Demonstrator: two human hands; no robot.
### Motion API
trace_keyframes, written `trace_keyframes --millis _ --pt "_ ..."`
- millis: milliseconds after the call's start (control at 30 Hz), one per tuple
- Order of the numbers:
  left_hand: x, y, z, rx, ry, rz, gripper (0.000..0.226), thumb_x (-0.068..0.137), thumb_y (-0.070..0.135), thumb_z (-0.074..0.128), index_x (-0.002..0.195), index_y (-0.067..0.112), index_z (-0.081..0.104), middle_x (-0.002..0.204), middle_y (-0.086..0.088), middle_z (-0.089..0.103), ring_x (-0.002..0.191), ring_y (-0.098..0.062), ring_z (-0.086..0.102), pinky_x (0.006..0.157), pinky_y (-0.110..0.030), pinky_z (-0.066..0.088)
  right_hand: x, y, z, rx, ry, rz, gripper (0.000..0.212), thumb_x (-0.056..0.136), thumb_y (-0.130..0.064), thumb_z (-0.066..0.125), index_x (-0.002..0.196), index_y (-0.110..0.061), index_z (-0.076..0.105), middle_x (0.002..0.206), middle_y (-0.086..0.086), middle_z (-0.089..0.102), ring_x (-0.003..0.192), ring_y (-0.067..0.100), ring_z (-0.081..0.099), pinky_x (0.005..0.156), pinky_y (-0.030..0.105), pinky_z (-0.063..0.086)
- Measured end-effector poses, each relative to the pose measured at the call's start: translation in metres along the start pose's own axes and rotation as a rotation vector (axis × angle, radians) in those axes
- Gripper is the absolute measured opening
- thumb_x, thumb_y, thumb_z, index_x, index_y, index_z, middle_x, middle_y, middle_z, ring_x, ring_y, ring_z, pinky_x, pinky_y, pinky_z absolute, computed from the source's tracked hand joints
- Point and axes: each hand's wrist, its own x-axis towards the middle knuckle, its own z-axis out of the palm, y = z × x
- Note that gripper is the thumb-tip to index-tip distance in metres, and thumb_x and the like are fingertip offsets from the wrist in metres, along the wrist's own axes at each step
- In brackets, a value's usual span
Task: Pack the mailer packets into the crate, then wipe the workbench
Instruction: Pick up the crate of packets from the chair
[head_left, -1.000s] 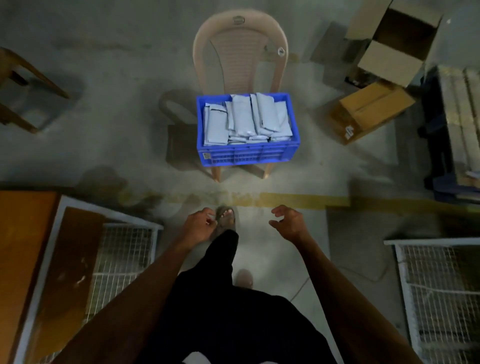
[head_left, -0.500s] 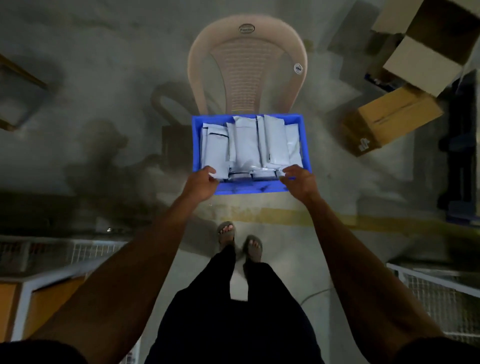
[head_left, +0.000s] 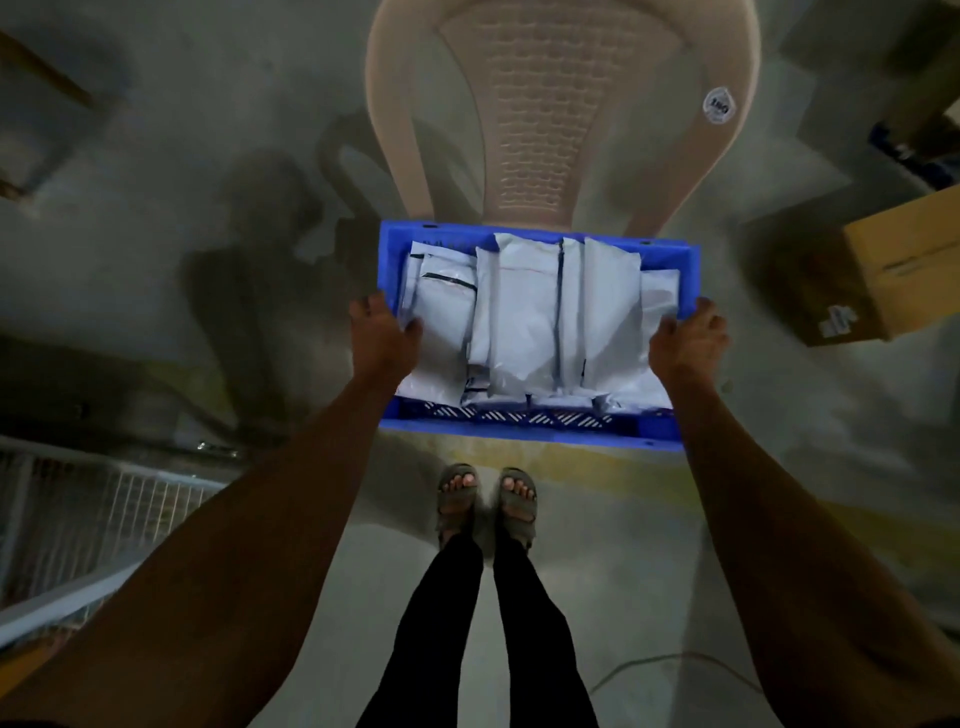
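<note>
Chair back (head_left: 540, 104) blocks beyond the crate (head_left: 519, 423) (cardboard box (head_left: 904, 270) right); bare floor left.

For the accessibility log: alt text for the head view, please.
Both hands, left hand and right hand, grip the side rims of a blue crate full of grey mailer packets, in front of a beige plastic chair.

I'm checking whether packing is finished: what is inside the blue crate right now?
The blue crate holds grey-white mailer packets, standing and overlapping, filling most of it. The left hand and right hand grip its side rims. Whatever lies beneath the packets is covered.
</note>
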Motion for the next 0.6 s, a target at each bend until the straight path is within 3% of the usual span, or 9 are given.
trace_keyframes --millis 133,267,433,533,600 --pt "0.027 -0.006 0.008 -0.118 0.034 -0.145 0.060 0.092 0.018 0.076 0.146 0.002 0.055 0.137 -0.025 0.062 0.126 -0.043 0.059 0.102 -0.042 0.046 0.031 0.010 0.009 0.050 -0.053 0.144 0.044 0.102 -0.022 0.057 0.139 0.001 0.053 0.139 0.031 0.058 0.129 0.050 0.054 0.112 0.049 0.038" --pt "0.044 -0.012 0.006 -0.138 0.010 -0.196 0.036 0.091 0.020 0.077 0.124 0.005 0.073 0.111 -0.020 0.074 0.105 -0.038 0.070 0.088 -0.041 0.052 0.050 0.023 0.011 0.232 -0.138 0.238 0.051 0.094 -0.042 0.062 0.127 -0.002 0.068 0.120 0.027 0.071 0.114 0.046 0.066 0.100 0.051 0.052" --pt "0.052 -0.022 0.013 -0.306 -0.069 -0.339 0.057 0.077 0.045 0.080 0.115 0.002 0.076 0.101 -0.016 0.075 0.094 -0.034 0.073 0.080 -0.042 0.055 0.064 0.033 0.012 0.274 -0.213 0.272 0.054 0.093 -0.052 0.072 0.115 -0.002 0.075 0.103 0.020 0.073 0.103 0.040 0.072 0.087 0.045 0.055" --pt "0.059 -0.030 0.014 -0.425 -0.140 -0.344 0.032 0.090 0.033 0.082 0.104 0.004 0.075 0.084 -0.008 0.069 0.076 -0.025 0.064 0.074 -0.039 0.052 0.067 0.038 0.014 0.322 -0.297 0.294 0.055 0.092 -0.053 0.076 0.110 -0.002 0.071 0.097 0.016 0.065 0.094 0.033 0.066 0.077 0.039 0.047" --pt "0.064 -0.032 0.018 -0.563 -0.221 -0.330 0.025 0.101 0.027 0.072 0.082 0.013 0.065 0.058 0.004 0.054 0.056 -0.016 0.046 0.054 -0.030 0.042 0.067 0.043 0.018 0.394 -0.310 0.305 0.050 0.092 -0.053 0.076 0.094 -0.004 0.067 0.091 0.016 0.063 0.087 0.029 0.062 0.076 0.038 0.044"
